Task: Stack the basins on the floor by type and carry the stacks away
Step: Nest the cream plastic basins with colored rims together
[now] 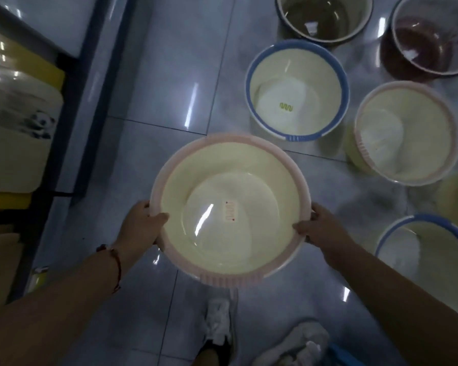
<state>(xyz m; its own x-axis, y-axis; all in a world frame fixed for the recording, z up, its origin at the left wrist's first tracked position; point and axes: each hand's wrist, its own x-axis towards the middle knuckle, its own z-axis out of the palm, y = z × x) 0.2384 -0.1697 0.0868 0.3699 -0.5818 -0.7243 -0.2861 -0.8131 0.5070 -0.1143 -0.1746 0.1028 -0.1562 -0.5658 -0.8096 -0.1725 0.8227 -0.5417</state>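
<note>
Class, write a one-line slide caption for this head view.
Both hands grip a pink-rimmed basin above the floor.

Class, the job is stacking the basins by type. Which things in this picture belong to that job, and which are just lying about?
Part of the job: held pink-rimmed basin, left hand, right hand, blue-rimmed basin, second pink-rimmed basin, brown basin.

Lying about: panda board, white cloth.

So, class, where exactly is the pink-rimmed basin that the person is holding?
In the head view, the pink-rimmed basin sits centre frame, gripped by the left hand and right hand, below-left of the blue-rimmed basin.
</note>
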